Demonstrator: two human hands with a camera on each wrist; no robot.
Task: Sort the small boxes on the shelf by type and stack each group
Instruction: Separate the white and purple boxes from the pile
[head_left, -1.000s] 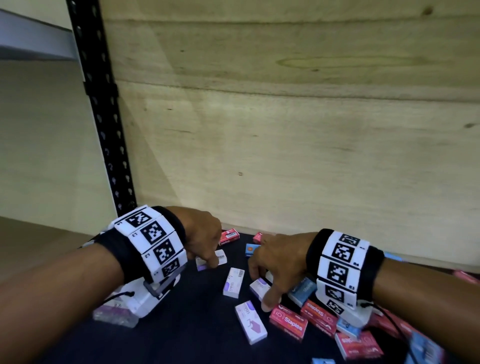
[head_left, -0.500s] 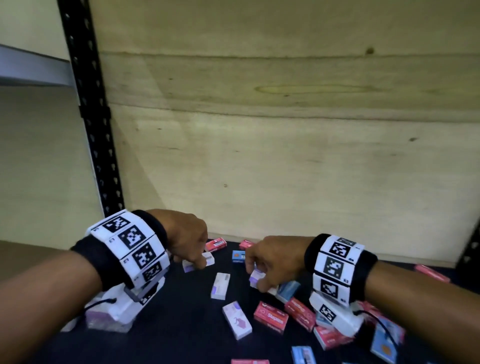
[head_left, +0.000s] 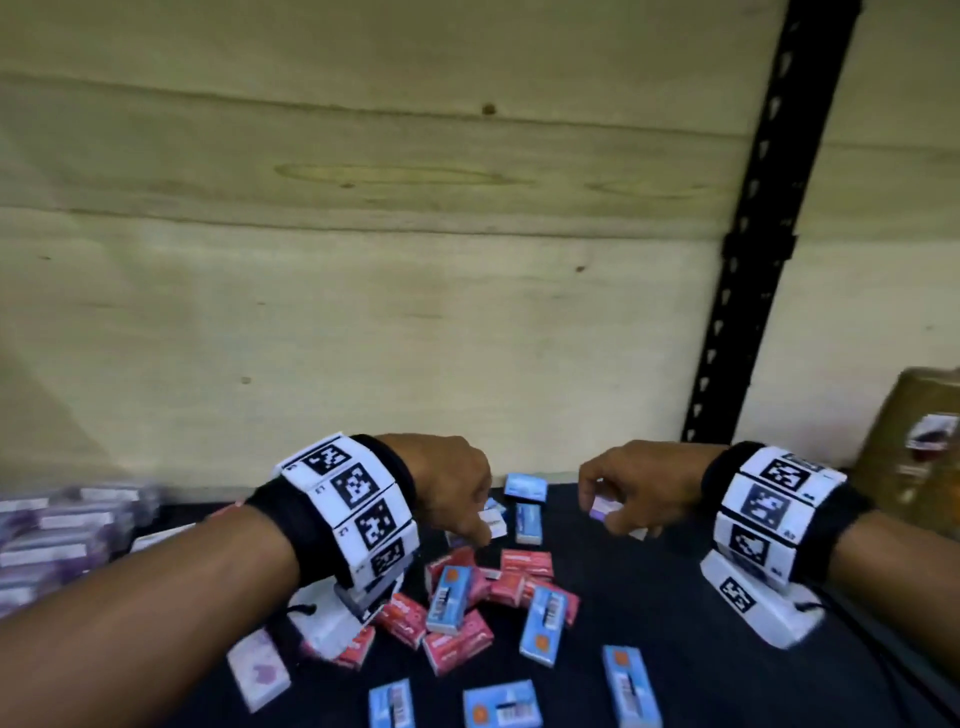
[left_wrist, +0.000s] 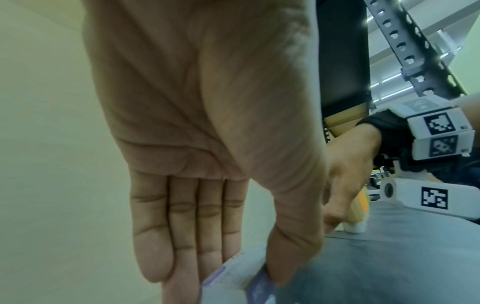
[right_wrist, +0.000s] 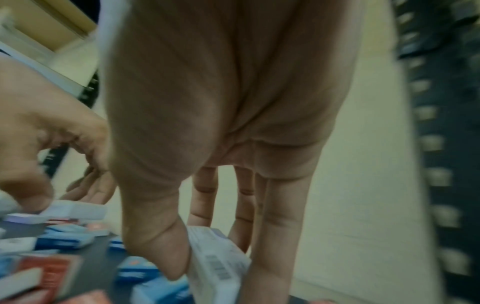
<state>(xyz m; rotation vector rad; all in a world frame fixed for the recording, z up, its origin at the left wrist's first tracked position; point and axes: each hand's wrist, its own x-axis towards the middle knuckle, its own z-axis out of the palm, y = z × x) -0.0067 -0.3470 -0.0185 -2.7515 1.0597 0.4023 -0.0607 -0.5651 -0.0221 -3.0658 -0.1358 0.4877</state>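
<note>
My left hand pinches a small white-and-purple box between thumb and fingers; the left wrist view shows that box at my fingertips. My right hand pinches another white-and-purple box, seen with its barcode in the right wrist view. Both hands hover above the dark shelf mat. Below them lie several red boxes and blue boxes in a loose heap. A stack of white-and-purple boxes stands blurred at the far left.
A plywood back wall closes the shelf behind. A black perforated upright rises at the right, with a brown carton beside it. One white-and-purple box lies flat near the front left.
The view has swung right. My right hand has lifted a white-and-purple box off the mat and moved right; my left hand still holds its box and has risen over the heap.
</note>
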